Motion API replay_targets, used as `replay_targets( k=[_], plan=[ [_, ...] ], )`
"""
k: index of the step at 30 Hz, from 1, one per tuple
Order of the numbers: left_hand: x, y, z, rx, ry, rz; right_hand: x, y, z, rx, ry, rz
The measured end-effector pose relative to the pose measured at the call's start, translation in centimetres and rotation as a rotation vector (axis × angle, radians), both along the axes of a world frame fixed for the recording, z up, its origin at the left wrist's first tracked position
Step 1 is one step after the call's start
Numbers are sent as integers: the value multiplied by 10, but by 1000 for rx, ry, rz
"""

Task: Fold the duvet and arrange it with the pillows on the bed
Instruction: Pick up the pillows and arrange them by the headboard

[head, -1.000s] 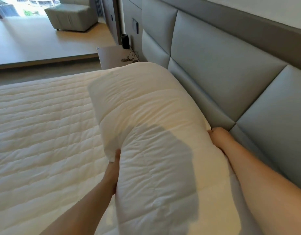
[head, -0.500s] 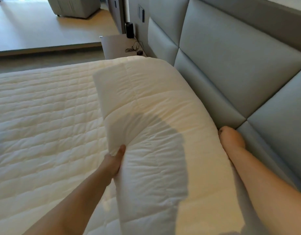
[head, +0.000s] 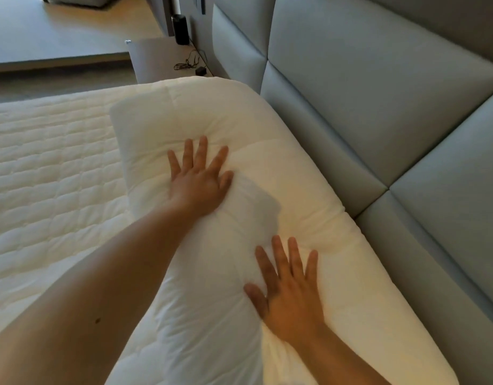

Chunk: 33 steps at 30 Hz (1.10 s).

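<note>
While the quilted mattress [head: 45, 168] of the bed lies bare on the left side, my left hand [head: 198, 182] presses flat on the white pillow [head: 239, 129], with its fingers [head: 202, 151] straight and spread, holding nothing. The pillow makes a small dent around this hand. More to the right and nearer to me, my right hand [head: 289, 295] also lies flat on the same pillow, fingers open and spread, and the cloth wrinkles beside it. The pillow lies along the head end of the bed, its long right edge touching the grey padded headboard [head: 378, 107]. Behind the pillow stands a bedside table [head: 159, 59], and on its tabletop I see a black cable [head: 189, 62] and a dark cylinder [head: 181, 29].
</note>
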State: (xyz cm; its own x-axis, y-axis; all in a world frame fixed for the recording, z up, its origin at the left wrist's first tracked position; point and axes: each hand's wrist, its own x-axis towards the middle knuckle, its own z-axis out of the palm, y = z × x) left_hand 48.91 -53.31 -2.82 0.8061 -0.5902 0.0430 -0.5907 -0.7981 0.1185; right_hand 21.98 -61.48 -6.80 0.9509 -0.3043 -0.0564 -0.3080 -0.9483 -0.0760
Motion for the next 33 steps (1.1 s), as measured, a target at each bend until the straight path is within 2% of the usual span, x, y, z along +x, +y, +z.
replay_targets(
  k=[8, 13, 14, 16, 18, 22, 27, 33],
  plan=[
    [20, -21, -63, 79, 48, -5, 27, -15, -70, 56, 14, -10],
    [35, -30, -47, 111, 191, -36, 33, -17, -73, 103, 64, -36],
    [37, -31, -36, 23, 149, -25, 33, -16, -73, 106, 65, -38],
    [42, -38, -15, -220, -50, -14, 33, -13, -77, 100, 43, -43],
    [55, -51, -3, -294, -209, -26, 34, -10, -84, 89, 13, -41],
    [90, -71, -26, 3, -92, -68, 33, -12, -96, 20, -112, -13],
    [105, -86, -63, 74, 40, -81, 38, -15, -106, -27, -281, -9],
    [119, -102, -90, 122, 87, -79, 50, -22, -120, -36, -245, 4]
  ],
)
